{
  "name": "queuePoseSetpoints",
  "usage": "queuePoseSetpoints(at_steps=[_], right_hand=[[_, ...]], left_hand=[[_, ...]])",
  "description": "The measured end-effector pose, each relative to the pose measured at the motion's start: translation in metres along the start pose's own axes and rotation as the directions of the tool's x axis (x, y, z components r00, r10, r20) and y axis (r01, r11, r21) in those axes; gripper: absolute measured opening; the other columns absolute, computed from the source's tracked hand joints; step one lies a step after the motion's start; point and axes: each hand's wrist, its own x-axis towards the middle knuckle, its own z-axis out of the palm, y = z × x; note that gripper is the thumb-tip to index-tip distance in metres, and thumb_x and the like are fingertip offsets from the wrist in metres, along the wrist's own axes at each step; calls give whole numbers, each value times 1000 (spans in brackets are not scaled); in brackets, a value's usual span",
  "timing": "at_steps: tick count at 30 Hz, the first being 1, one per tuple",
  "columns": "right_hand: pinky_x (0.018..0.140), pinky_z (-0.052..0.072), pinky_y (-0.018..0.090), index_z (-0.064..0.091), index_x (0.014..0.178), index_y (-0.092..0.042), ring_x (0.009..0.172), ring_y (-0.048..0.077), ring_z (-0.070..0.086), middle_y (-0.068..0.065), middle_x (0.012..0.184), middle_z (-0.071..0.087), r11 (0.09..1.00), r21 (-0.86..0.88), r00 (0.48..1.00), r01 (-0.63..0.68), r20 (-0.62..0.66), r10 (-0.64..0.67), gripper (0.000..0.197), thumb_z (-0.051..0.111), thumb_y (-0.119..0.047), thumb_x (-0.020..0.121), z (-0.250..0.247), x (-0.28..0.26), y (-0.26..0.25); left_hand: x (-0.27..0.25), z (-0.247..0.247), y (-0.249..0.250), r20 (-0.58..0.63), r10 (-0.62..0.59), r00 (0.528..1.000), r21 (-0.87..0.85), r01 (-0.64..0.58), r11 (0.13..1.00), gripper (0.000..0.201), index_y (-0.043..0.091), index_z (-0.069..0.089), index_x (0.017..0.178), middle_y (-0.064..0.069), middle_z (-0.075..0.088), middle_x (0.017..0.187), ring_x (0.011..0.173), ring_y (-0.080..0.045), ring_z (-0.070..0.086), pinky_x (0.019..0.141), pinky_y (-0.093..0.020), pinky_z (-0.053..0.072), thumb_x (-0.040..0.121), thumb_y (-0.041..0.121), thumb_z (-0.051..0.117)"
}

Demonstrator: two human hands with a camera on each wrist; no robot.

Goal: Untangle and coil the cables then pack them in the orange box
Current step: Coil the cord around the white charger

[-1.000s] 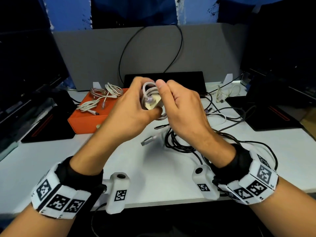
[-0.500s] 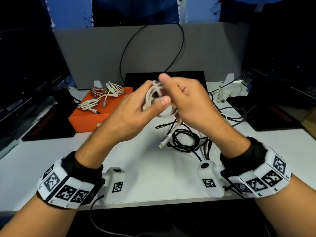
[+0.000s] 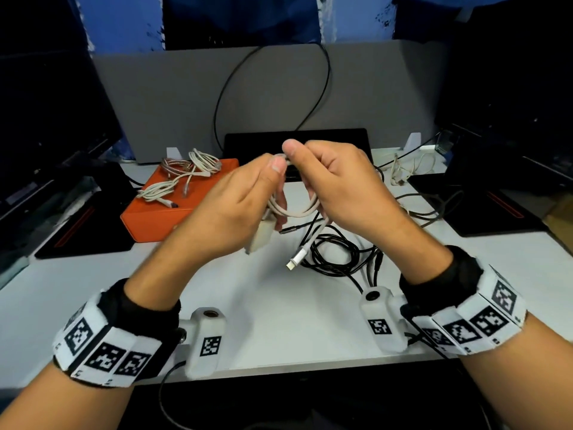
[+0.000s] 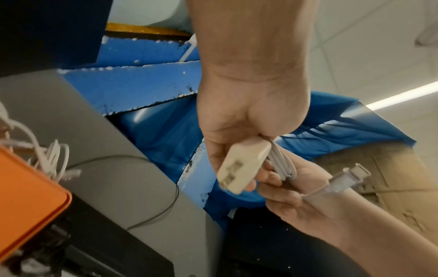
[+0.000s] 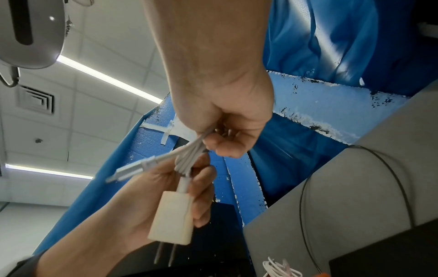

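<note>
head view has us holding a coiled white cable (image 3: 293, 209) above the desk (image 3: 279, 305), our left hand (image 3: 235, 209) and right hand (image 3: 344, 184) both curled around its loops with thumbs pinching the top. below our grip a cream plug (image 3: 259, 237) and a white connector (image 3: 297, 257) dangle, over a tangle of black cables (image 3: 338, 252). left of the grip sits the orange box (image 3: 173, 209) with pale cables (image 3: 192, 172) piled on its closed top.

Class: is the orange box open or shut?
Shut. The orange box has its lid on, with coiled cables resting on top, not inside.
</note>
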Motion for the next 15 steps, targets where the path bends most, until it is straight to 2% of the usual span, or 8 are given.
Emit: queuePoseSetpoints(at_steps=[2,4,6,9,10,12,15], right_hand=[[53,48,35,61,74,-13,47,14,53,4,61,61,1000,24,998,-8,68,6,53,44,-51,108,-3,1,0],[47,45,29,64,84,-15,44,14,54,-3,62,65,998,50,984,-24,175,15,45,44,-46,109,-12,2,1],[46,43,25,66,94,-15,44,18,52,2,71,70,992,107,947,-67,319,29,27,53,-36,107,-24,4,4],[53,49,28,69,102,-7,51,20,56,6,73,71,983,128,884,-134,463,60,14,64,-19,102,-37,6,11],[57,52,30,69,101,-3,55,21,60,7,75,72,981,132,884,-144,462,68,14,65,-16,101,-38,7,12],[66,59,36,66,97,1,63,23,69,11,81,75,975,164,920,-148,385,74,13,63,-11,102,-38,10,15],[70,61,38,62,96,-4,74,30,76,18,85,76,955,263,974,-140,211,85,12,57,-9,105,-32,14,17]], left_hand=[[0,-1,0,-58,9,998,96,-3,995,43,18,52,81,-4,64,68,69,-12,64,63,-17,44,112,34,27],[1,-5,-1,-110,-8,994,138,23,990,43,21,48,78,-3,62,66,67,-10,61,61,-16,42,112,34,26],[3,-10,-4,-180,-33,983,159,62,985,44,21,46,75,0,58,63,65,-6,58,60,-12,39,112,34,26],[5,-16,-8,-229,-26,973,178,68,982,44,24,45,74,3,56,60,63,-5,57,60,-13,37,112,34,27],[5,-17,-9,-227,-24,974,161,62,985,44,24,45,74,3,56,59,63,-6,57,61,-15,37,113,34,27],[5,-19,-9,-210,-37,977,104,60,993,45,23,45,74,1,58,58,61,-8,56,63,-16,39,113,34,26],[3,-17,-5,-179,-37,983,49,47,998,46,24,46,74,2,61,57,60,-9,56,65,-18,41,113,34,24]])
